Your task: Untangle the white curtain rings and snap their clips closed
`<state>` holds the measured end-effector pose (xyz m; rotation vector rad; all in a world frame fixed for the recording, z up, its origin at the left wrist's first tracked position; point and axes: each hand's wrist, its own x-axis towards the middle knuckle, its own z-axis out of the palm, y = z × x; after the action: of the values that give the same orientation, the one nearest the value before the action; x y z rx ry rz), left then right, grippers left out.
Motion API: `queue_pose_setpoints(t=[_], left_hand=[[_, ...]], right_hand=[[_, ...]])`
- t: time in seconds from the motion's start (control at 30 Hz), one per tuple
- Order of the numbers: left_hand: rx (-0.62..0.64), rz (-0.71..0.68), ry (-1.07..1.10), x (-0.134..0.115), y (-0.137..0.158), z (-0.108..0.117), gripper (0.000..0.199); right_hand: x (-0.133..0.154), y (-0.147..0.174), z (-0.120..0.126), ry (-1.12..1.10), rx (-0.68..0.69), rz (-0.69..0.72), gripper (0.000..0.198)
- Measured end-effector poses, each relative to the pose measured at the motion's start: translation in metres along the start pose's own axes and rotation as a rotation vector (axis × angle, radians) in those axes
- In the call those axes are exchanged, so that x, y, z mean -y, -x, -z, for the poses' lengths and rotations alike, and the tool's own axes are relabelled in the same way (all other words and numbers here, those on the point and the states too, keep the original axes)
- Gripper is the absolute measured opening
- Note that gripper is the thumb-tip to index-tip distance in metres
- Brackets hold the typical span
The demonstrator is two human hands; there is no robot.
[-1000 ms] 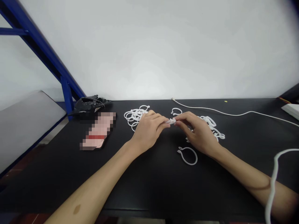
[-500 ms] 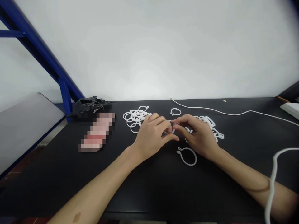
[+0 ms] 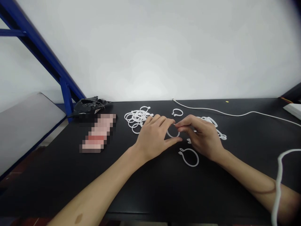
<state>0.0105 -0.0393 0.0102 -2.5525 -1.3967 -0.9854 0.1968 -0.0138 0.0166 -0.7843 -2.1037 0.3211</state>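
Observation:
A thin white plastic ring, like a curtain ring, is held upright between my two hands above the table. My left hand curves around its left side, fingers at its top and thumb stretched along its lower edge. With thumb and forefinger, my right hand pinches the ring's upper right part, where the ends are hidden. Below my hands lies another white ring with small looped ends. A heap of white rings sits left of my left hand, and more white rings show partly behind my right hand.
A single white ring lies farther back on the black table. White cable runs along the back right, with a thicker cord over my right forearm. Crumpled black plastic and a blurred pink item lie left.
My left fingers have straightened and opened out around the held ring, showing more of its curve. My right hand has shifted slightly right, still pinching it.

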Motion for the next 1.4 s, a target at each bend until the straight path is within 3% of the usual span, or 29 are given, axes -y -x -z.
queue_pose_setpoints(t=[0.17, 0.27, 0.33, 0.43, 0.53, 0.67, 0.77, 0.87, 1.03, 1.17, 1.27, 1.4], left_hand=[[0.037, 0.003, -0.001, -0.001, 0.0, 0.0, 0.038], [0.086, 0.034, -0.025, 0.002, -0.001, 0.001, 0.036], [0.101, 0.076, -0.085, 0.007, -0.002, 0.001, 0.036], [0.079, 0.157, -0.215, 0.019, -0.001, 0.002, 0.039], [0.05, 0.25, -0.318, 0.033, 0.0, 0.002, 0.042], [0.028, 0.351, -0.351, 0.044, 0.001, 0.001, 0.049], [-0.005, 0.33, -0.312, 0.041, 0.001, 0.001, 0.049], [-0.009, 0.25, -0.247, 0.031, 0.0, 0.001, 0.045], [0.052, 0.129, -0.098, 0.011, 0.001, -0.002, 0.056], [0.08, 0.094, -0.023, -0.001, 0.003, -0.006, 0.062], [0.07, 0.1, -0.01, -0.003, 0.003, -0.007, 0.049], [0.069, 0.11, 0.002, -0.001, 0.002, -0.008, 0.039]], right_hand=[[0.001, 0.0, -0.001, 0.007, 0.003, -0.036, 0.013], [-0.005, -0.001, -0.003, 0.001, 0.048, -0.131, 0.007], [-0.014, -0.005, -0.003, 0.038, 0.095, -0.213, 0.029], [-0.033, -0.015, -0.005, 0.275, 0.13, -0.212, 0.036], [-0.05, -0.029, -0.011, 0.588, 0.29, -0.143, 0.032], [-0.062, -0.042, -0.018, 0.725, 0.393, -0.16, 0.028], [-0.059, -0.042, -0.016, 0.64, 0.369, -0.134, 0.025], [-0.046, -0.035, -0.008, 0.419, 0.282, -0.13, 0.02], [-0.013, -0.018, 0.006, -0.063, 0.217, -0.401, 0.026], [-0.001, -0.007, 0.007, -0.437, 0.246, -0.496, 0.029], [0.0, -0.001, 0.002, -0.499, 0.254, -0.501, 0.028], [-0.001, 0.006, -0.004, -0.412, 0.105, -0.417, 0.027]])
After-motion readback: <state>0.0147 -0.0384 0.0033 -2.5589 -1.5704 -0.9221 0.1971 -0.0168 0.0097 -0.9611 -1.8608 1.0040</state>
